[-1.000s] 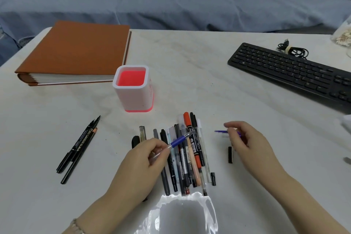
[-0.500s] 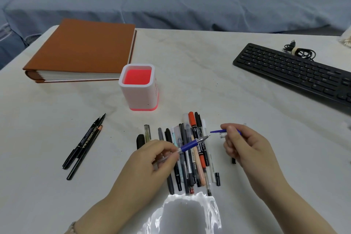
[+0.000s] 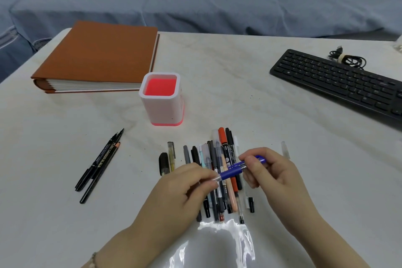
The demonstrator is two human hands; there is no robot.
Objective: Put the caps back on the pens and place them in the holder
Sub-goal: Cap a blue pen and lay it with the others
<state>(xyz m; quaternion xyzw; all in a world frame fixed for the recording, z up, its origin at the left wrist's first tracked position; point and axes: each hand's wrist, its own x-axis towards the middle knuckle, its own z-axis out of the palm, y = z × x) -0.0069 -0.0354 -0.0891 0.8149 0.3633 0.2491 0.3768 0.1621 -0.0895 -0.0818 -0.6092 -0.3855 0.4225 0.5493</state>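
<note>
Keyboard cut off at the right edge, clear bag cut off at the near edge, blue pen with both ends hidden inside left hand and right hand

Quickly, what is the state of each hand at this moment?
Left hand: closed, holding the blue pen by its clear barrel.
Right hand: closed, pinching the blue cap at the pen's tip end.

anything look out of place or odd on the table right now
Mostly tidy. A clear cap lies alone right of the pen pile, and a few dark pens lie apart on the left. Nothing looks spilled or broken.
</note>
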